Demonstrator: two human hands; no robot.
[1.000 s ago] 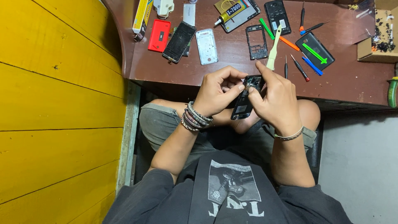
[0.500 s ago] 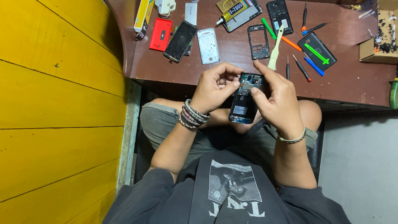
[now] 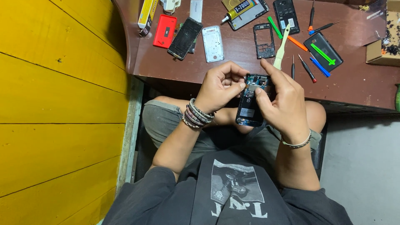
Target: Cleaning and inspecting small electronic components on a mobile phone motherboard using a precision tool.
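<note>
head view: opened phone (image 3: 250, 102) light, rigid, fragile board; right hand (image 3: 285, 104) grip closed round phone edges, left hand (image 3: 218, 85) fingertips pinched on phone's top; hold by edges.

A red phone cover (image 3: 164, 31) and a white cover (image 3: 213, 43) are lying on the brown table (image 3: 354, 83). Screwdrivers (image 3: 307, 68) are resting near a cardboard box (image 3: 381, 37).

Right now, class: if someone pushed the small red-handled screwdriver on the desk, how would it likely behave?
The red-handled screwdriver looks thin and round, so it would probably roll rather than slide. It seems light for its length and likely stiff. Lying on the brown desk with free space around it, it could roll toward the edge.
</note>
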